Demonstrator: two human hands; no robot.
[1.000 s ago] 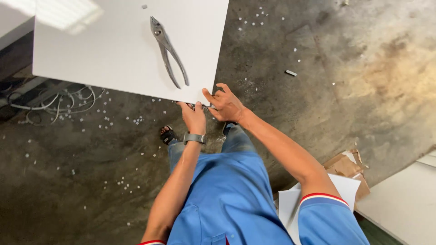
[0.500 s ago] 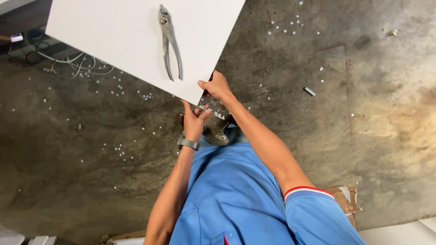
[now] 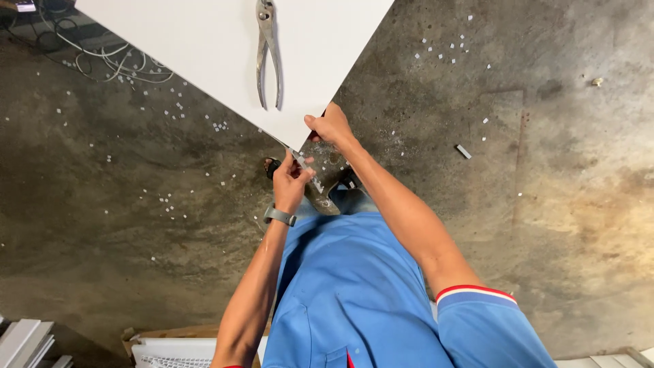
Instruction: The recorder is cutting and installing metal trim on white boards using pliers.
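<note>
Across the stained concrete floor [image 3: 122, 225] lie scattered small white chips [image 3: 170, 109], with a tangle of pale cables [image 3: 102, 58] at the upper left of the frame, a short grey strip [image 3: 463, 151] at the right, stacked white panels [image 3: 24, 341] at the lower left and torn cardboard [image 3: 170, 332] along the bottom edge.

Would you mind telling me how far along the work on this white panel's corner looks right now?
Done: small white offcuts litter the concrete floor. In hand: the right hand steadies the flat white panel at its corner, while the left hand pinches a thin strip at the edge. Left: the strip looks still attached; the metal pliers lie unused on the panel.
</note>
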